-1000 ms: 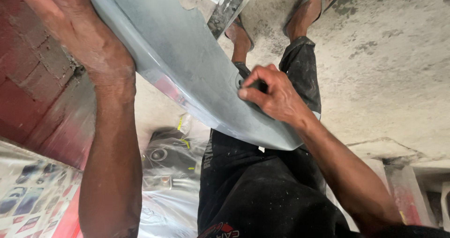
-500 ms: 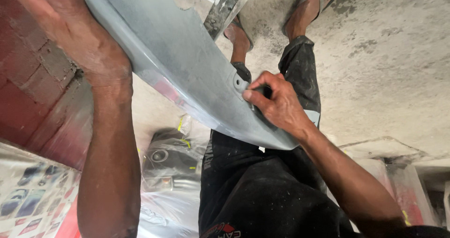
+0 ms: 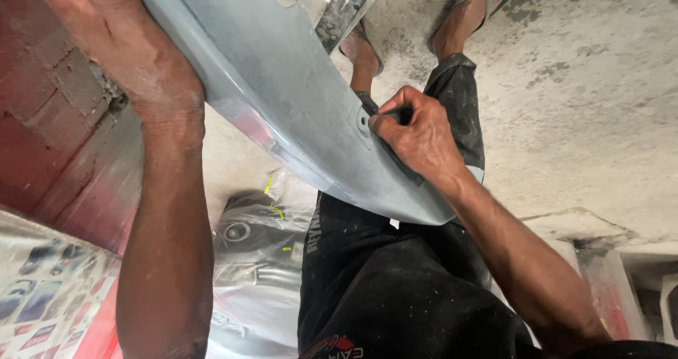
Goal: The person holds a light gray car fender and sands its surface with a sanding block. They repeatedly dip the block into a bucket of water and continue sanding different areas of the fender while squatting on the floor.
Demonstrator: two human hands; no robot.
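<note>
A long curved grey panel (image 3: 282, 97), dull and dusty with a small round hole near its lower part, slants from the top left down to the middle. My left hand (image 3: 152, 76) grips its upper left edge, fingers hidden behind the panel. My right hand (image 3: 417, 136) presses a small dark pad (image 3: 399, 112) against the panel beside the round hole. Below the panel are my black trousers and my two feet in sandals (image 3: 473, 6) on the concrete.
A red brick wall (image 3: 42, 126) runs along the left. A plastic-wrapped dark part (image 3: 254, 239) lies on the floor under the panel. A grey metal bar (image 3: 346, 6) leans at the top. Rough concrete floor (image 3: 586, 104) spreads to the right, with a raised step at lower right.
My right hand has slid a little up and right along the panel with the dark pad, uncovering the round hole. My left hand keeps its grip on the upper edge.
</note>
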